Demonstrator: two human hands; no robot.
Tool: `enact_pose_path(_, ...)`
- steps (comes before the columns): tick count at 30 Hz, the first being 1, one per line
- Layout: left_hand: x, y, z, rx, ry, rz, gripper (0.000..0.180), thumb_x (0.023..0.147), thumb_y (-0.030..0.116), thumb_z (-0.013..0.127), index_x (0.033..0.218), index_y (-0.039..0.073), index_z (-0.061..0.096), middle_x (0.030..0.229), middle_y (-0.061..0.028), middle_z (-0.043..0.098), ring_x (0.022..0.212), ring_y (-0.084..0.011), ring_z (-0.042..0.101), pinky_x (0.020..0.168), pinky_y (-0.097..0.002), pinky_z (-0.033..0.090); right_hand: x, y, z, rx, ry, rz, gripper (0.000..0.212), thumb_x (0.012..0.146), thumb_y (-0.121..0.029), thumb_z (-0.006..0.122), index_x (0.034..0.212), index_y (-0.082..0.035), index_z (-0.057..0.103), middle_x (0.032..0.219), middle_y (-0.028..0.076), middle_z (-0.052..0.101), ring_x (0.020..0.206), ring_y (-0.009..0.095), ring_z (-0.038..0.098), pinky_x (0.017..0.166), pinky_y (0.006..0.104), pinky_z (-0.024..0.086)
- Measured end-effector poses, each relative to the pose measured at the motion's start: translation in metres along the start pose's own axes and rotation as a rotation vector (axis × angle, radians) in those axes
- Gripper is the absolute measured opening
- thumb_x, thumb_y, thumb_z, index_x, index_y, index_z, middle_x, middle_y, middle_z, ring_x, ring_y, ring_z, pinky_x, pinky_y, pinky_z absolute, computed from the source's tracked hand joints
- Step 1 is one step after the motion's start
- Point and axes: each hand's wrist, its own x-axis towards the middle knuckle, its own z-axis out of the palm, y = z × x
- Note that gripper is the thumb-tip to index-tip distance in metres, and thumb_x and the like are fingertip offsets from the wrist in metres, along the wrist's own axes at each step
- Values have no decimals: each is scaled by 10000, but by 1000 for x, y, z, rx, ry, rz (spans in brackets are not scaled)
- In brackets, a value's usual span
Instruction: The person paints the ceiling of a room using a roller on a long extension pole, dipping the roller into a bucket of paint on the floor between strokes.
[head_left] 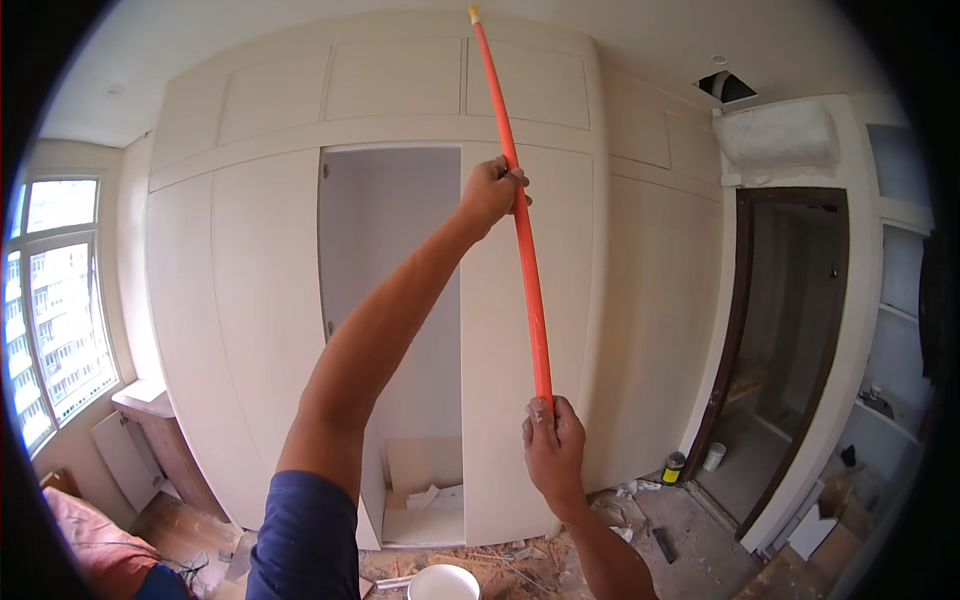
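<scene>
A long orange pole (530, 265) rises steeply in front of me, leaning slightly left toward its top. Its small yellowish tip (474, 14) reaches up to the ceiling area; whether it touches cannot be told. With the arm stretched up, my left hand (493, 190) is wrapped round the pole's middle. Lower down, my right hand (555, 445) grips the pole near its bottom end. Behind the pole stands a cream built-in wardrobe (265, 290) with flat doors and upper panels. One of its sections is uncovered, showing a pale inside (395, 280).
A white bucket (444, 569) stands on the littered floor below me. Near the dark-framed doorway (742, 300) are a dark can (673, 468) and a white container (714, 457). Shelves (900, 270) line the right, a window (65, 300) the left. The ceiling has a square hole (726, 86).
</scene>
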Motion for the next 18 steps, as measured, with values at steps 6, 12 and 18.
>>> enact_pose_path(6, 36, -27, -14, -27, 29, -43, 281, 1026, 191, 485, 1183, -31, 557, 1057, -113, 631, 866, -212, 673, 791, -391, 551, 33, 14, 19, -81, 28, -51, 288, 1034, -226, 546, 852, -3, 559, 619, 16, 515, 537, 77, 486, 494, 269, 386)
enact_pose_path(12, 54, -32, -24, -3, 54, -49, 260, 1027, 194, 483, 1147, -21, 568, 1041, -108, 637, 848, -204, 676, 782, -393, 551, 47, 6, 30, -100, 33, -36, 313, 1036, -253, 549, 855, 1, 569, 610, 22, 527, 534, 85, 483, 500, 282, 392)
enact_pose_path(18, 32, 5, -9, -47, 81, 9, 204, 1017, 125, 469, 1069, -53, 553, 965, -114, 623, 750, -204, 676, 709, -369, 601, 19, -32, 14, -187, 38, -13, 327, 1043, -261, 528, 856, 4, 575, 597, 29, 523, 538, 86, 480, 505, 280, 386)
